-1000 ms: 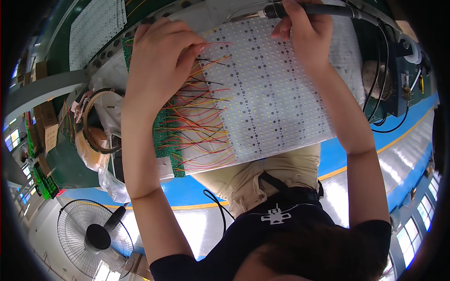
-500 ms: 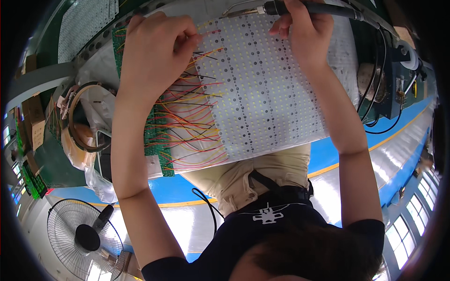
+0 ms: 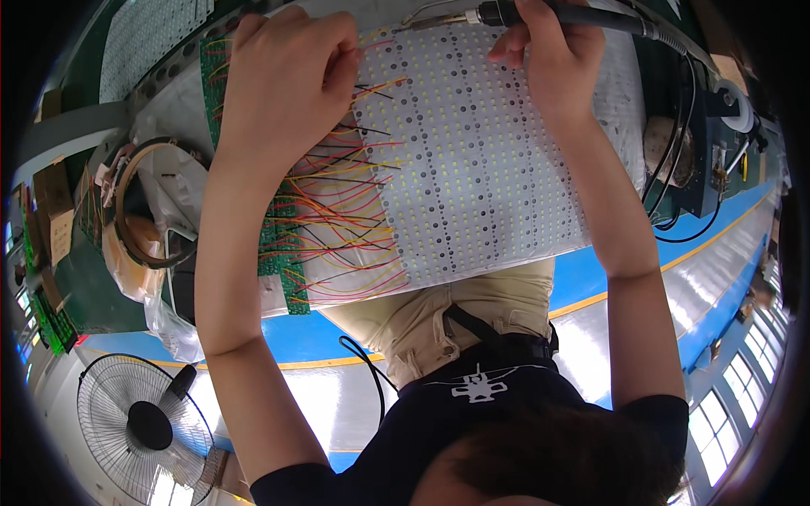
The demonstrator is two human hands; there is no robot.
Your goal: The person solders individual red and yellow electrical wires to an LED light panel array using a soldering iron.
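A pale panel [image 3: 472, 169] with rows of small yellowish dots and dark round spots lies on the covered bench in front of me. Along its left side runs a strip of green circuit boards [image 3: 274, 244]. Thin red, yellow and black wires [image 3: 346, 215] stretch from the boards to the panel's left edge. My left hand [image 3: 291, 80] is closed over the far part of the wires, its fingertips pinching a red wire [image 3: 376, 44]; the pinch is partly hidden. My right hand [image 3: 564, 63] grips a black-handled soldering iron [image 3: 591, 17], its metal tip pointing left over the panel's far edge.
Left of the boards stand a round ring-shaped frame [image 3: 126, 202] and clear plastic bags [image 3: 173, 329]. A grey curved arm [image 3: 76, 139] reaches in there. At the right are black cables [image 3: 688, 126] and a white spool [image 3: 738, 114]. A fan [image 3: 148, 426] stands at lower left.
My left hand has shifted slightly toward the far edge, and the red wire's visible end lies farther away. My right hand keeps its hold on the soldering iron, almost unmoved.
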